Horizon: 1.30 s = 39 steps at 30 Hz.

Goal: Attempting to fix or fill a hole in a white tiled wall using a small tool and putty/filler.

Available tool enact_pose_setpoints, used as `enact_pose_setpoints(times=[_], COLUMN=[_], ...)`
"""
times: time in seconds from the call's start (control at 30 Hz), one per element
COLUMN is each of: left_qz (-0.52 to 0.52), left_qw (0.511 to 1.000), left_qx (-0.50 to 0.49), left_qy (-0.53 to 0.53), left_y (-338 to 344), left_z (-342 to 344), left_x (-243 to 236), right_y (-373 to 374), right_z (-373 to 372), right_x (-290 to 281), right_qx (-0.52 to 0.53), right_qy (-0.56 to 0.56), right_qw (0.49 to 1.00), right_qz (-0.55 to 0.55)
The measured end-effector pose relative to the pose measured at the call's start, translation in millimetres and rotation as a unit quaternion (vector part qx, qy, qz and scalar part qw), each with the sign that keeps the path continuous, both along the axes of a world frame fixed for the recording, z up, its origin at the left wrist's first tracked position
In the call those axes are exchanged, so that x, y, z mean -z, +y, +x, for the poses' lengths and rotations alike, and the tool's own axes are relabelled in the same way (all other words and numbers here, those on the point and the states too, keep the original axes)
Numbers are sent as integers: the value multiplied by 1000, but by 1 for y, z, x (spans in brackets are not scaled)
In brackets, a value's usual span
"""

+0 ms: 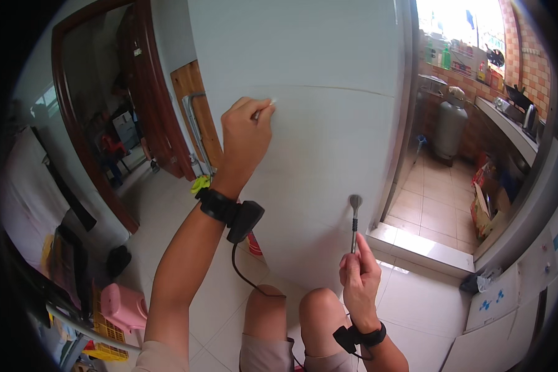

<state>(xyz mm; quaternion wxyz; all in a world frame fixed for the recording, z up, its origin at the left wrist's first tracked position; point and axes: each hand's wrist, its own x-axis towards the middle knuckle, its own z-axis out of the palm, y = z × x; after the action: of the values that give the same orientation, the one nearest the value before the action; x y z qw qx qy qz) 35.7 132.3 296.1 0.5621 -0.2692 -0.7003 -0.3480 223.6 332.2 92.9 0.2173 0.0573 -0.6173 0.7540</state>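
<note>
At the upper middle, my left hand (248,127) is raised before a pale wall panel (328,149), thumb and fingers pinched together. A whitish spot shows at its fingertips, too small to name. Lower and to the right, my right hand (361,276) grips the handle of a slim metal tool (354,218) that stands upright. The tool has a rounded oval head and a dark ridged band below it; I cannot tell its exact kind. Its head is in front of the panel's lower right part, and whether it touches is unclear.
A kitchen doorway with a raised sill (421,248) lies at right, with a gas cylinder (451,127) inside. White cabinet-like panels (508,297) stand at lower right. A pink bin (123,307) and yellow basket are at lower left. A cable (245,277) hangs from my left wrist device.
</note>
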Motion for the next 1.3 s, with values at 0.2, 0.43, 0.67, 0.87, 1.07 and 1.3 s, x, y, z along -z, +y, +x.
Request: enact_pose_setpoints(times=[0.2, 0.43, 0.67, 0.87, 1.07, 1.3], left_qz=[-67, -203, -24, -15, 144, 348], left_qw=[995, 975, 999, 994, 964, 898], left_qx=[38, -5, 17, 63, 86, 106], left_qy=[57, 86, -22, -83, -208, -245], left_y=[32, -29, -24, 0, 20, 43], left_z=[9, -14, -15, 15, 27, 34], left_x=[24, 58, 108, 180, 221, 284], right_y=[-8, -22, -33, -37, -68, -53], right_z=[-15, -25, -39, -37, -61, -48], right_x=[-16, -24, -54, 16, -55, 34], right_qx=[78, 84, 63, 38, 10, 18], right_qy=[47, 29, 48, 15, 32, -50], right_qw=[993, 991, 991, 992, 992, 985], right_qz=[81, 95, 110, 120, 122, 166])
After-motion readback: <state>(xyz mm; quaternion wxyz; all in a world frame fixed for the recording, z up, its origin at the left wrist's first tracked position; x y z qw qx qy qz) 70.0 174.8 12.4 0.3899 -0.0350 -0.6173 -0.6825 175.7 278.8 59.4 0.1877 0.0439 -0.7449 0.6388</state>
